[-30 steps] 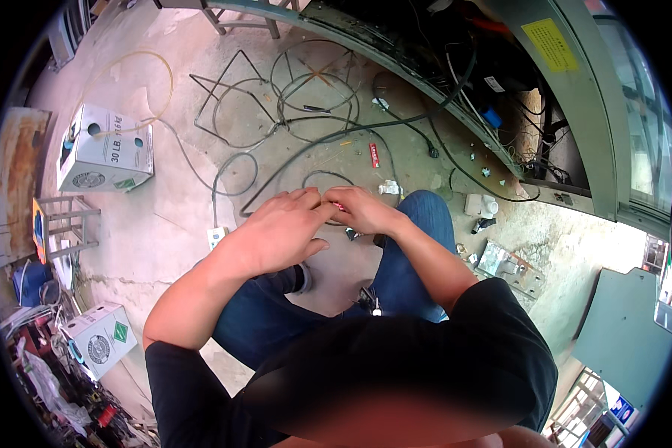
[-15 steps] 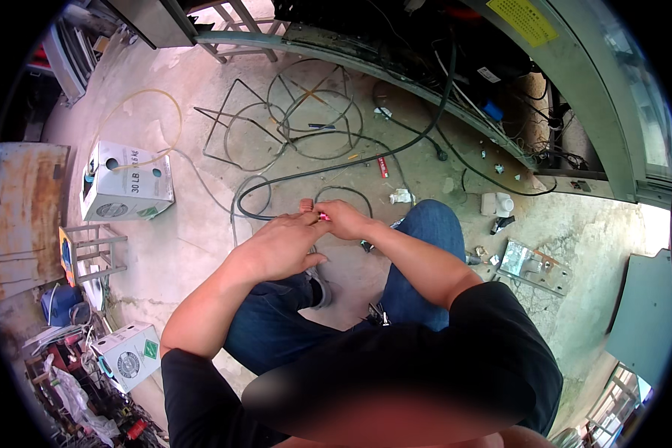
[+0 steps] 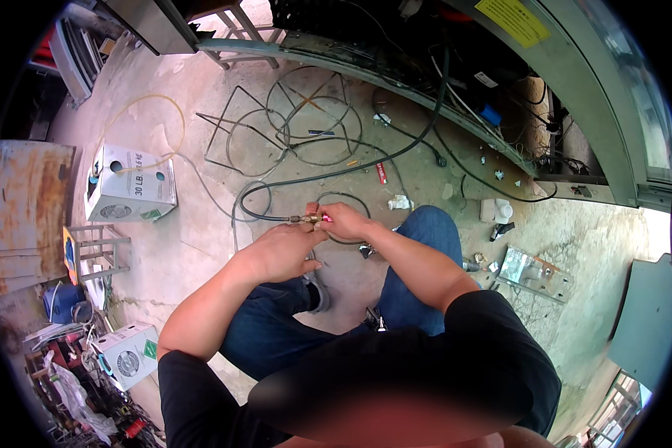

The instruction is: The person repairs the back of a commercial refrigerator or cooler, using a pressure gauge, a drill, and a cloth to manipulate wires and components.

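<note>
Between my knees, both my hands meet at a brass fitting [image 3: 306,219] on the end of a thick black hose [image 3: 265,216]. My right hand [image 3: 349,223] pinches the fitting's right end, beside a small bright pink part [image 3: 326,218]. From below, the fingers of my left hand [image 3: 280,249] curl against the fitting, with the thumb sticking out apart. Just behind the fitting shows a small reddish-brown piece [image 3: 311,207], whose kind I cannot make out. My fingers hide part of the fitting.
Coiled tubing and a bent wire frame [image 3: 231,131] lie on the concrete floor ahead. An opened metal cabinet [image 3: 425,89] stands at the far right. White boxes [image 3: 153,187], a small stool [image 3: 97,250] and piled clutter are at left. A metal plate [image 3: 534,275] lies right.
My left hand has shifted slightly down, uncovering the brass fitting and the hose end. My right hand keeps its pinch there. The view has tilted a little.
</note>
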Available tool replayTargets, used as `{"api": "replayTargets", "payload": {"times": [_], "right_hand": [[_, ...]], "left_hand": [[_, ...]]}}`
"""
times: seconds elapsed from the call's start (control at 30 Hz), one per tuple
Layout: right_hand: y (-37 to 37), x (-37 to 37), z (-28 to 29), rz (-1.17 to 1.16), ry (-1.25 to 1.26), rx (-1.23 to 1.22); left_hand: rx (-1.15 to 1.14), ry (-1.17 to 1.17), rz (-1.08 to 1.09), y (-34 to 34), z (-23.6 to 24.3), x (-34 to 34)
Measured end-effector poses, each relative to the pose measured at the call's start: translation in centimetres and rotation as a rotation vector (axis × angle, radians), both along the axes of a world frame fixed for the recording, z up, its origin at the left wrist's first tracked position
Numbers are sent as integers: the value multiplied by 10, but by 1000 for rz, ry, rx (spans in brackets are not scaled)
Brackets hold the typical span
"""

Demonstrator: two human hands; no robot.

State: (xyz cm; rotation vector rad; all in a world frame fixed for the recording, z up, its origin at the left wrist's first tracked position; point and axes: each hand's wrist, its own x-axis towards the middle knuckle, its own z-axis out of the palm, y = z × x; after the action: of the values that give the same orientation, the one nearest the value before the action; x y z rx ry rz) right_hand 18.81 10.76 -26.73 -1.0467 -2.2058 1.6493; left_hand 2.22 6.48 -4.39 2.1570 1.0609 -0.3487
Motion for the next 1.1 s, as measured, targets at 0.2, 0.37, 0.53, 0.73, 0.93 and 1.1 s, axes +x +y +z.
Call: {"api": "replayTargets", "payload": {"times": [0.2,0.37,0.53,0.73,0.93,1.1], "right_hand": [[-6,-9,-34,-14,17,75],[-12,-10,-45,-1,8,97],[-14,-10,-46,26,-67,88],[-13,-5,-45,12,-60,71],[-12,4,-43,-35,-34,60],[-11,1,-34,5,-88,72]], "left_hand": [[-20,-18,-10,-8,4,0],[4,-47,42,-12,2,-7],[-31,-44,46,-14,6,-6],[-22,-62,34,-8,5,-5],[-6,-52,2,-2,3,4],[-17,-52,21,-2,6,7]]}}
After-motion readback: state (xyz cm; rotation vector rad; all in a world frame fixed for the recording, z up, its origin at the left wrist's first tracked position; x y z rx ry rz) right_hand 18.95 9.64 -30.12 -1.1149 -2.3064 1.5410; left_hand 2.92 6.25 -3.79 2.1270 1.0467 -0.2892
